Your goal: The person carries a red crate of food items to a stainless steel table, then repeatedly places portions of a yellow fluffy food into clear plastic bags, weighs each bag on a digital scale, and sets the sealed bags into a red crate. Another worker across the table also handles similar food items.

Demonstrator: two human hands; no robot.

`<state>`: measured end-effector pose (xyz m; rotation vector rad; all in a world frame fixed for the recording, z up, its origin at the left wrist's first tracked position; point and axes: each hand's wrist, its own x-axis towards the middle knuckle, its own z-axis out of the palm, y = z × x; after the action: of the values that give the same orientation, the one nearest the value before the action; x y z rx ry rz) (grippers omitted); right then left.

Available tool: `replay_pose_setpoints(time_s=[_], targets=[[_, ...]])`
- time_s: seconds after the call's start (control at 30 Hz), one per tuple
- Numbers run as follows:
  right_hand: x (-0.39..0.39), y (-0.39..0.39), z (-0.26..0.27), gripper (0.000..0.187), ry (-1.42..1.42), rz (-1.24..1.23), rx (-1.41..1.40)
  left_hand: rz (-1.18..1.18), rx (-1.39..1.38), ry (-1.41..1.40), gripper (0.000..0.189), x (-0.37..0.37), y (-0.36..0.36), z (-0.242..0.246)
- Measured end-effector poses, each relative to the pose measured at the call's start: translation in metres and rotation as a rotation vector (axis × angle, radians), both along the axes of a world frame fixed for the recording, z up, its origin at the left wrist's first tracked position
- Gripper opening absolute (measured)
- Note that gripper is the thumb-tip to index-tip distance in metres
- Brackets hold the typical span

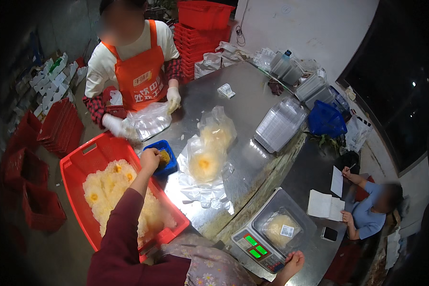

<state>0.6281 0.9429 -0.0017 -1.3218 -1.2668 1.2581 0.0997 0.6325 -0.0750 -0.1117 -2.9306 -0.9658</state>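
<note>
My left hand (151, 160), in a maroon sleeve, reaches over a small blue plastic basket (173, 153) with yellow-brown material in it; its fingertips are partly hidden. Left of the basket, a red plastic crate (71, 168) holds pale yellow frilly clumps, apparently snow fungus (109, 189). My right hand (294, 262) is at the near corner of a digital scale (241, 237), fingers loosely curled, nothing visible in them. A bagged pale clump with a printed label (277, 228) lies on the scale's tray. Beyond, two bagged clumps (204, 165) (218, 134) rest on the metal table.
Across the table (186, 107), a gloved co-worker (139, 68) handles a clear plastic bag (151, 119). Stacked clear containers (280, 123) and a blue basket (327, 119) stand right. A seated person (370, 211) writes at right. Red crates (60, 127) stand on the floor.
</note>
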Motion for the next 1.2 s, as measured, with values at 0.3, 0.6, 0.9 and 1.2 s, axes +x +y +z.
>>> replay_pose_setpoints(time_s=[0.3,0.6,0.9,1.2], targets=[[-0.056,-0.016,0.019,0.012,-0.085,0.211,0.135,-0.021,0.341,-0.029,0.017,0.052,0.065,0.018],[-0.107,-0.027,0.007,0.014,0.021,0.844,0.040,-1.164,0.614,-0.374,0.015,0.295,0.181,0.065],[-0.070,0.025,0.015,0.010,-0.278,0.945,-0.032,-0.335,1.306,-1.065,0.010,0.270,0.222,0.029],[-0.100,0.157,0.020,0.027,-0.721,0.838,0.624,0.005,1.234,-1.700,0.022,0.350,0.277,-0.033]])
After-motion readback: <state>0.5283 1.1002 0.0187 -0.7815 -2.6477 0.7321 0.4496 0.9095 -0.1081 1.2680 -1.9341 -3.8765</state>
